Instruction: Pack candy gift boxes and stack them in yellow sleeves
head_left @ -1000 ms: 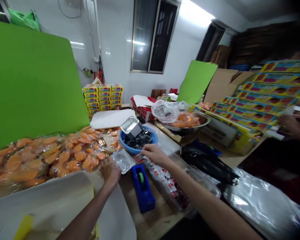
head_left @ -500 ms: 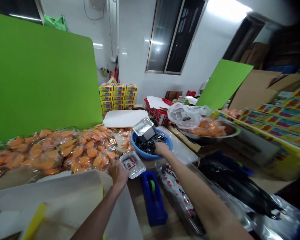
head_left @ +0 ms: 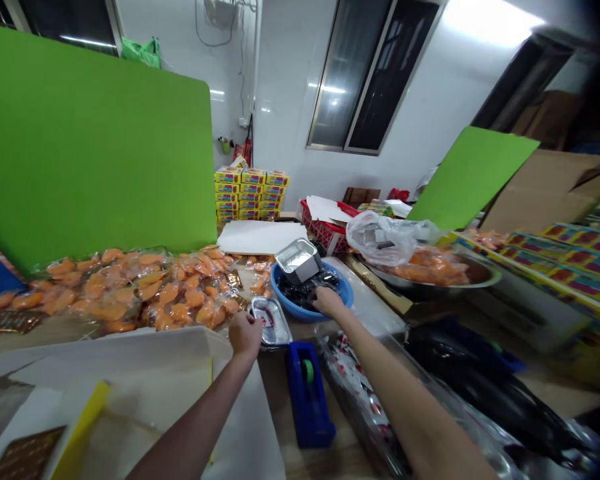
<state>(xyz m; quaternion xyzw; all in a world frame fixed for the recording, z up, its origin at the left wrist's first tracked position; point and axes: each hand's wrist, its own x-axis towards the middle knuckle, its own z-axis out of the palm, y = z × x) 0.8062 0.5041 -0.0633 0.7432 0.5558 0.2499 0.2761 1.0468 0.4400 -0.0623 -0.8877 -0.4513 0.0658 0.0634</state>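
My left hand (head_left: 246, 333) is closed on the left rim of a small foil tray (head_left: 279, 327), which is tipped a little and has a red-and-white printed piece inside. Reaching into a blue basin (head_left: 348, 292), my right hand (head_left: 327, 301) has its fingertips bent down at small black plastic-wrapped pieces (head_left: 300, 293); whether they pinch one is hidden. A stack of empty foil trays (head_left: 300, 260) rests at an angle on the basin's back left part. Just in front of the foil tray lies a blue tape dispenser (head_left: 310, 400) with a green roll.
Bagged orange pieces (head_left: 145, 287) lie heaped at left before a green board (head_left: 95, 147). An open white carton (head_left: 145, 387) stands front left. A clear bag of printed packets (head_left: 355, 380) lies under my right forearm. A metal bowl (head_left: 480, 277) of orange pieces is at right.
My left hand has closed on the foil tray's edge and tilted the tray. My right hand stays in the blue basin. The view has shifted left.
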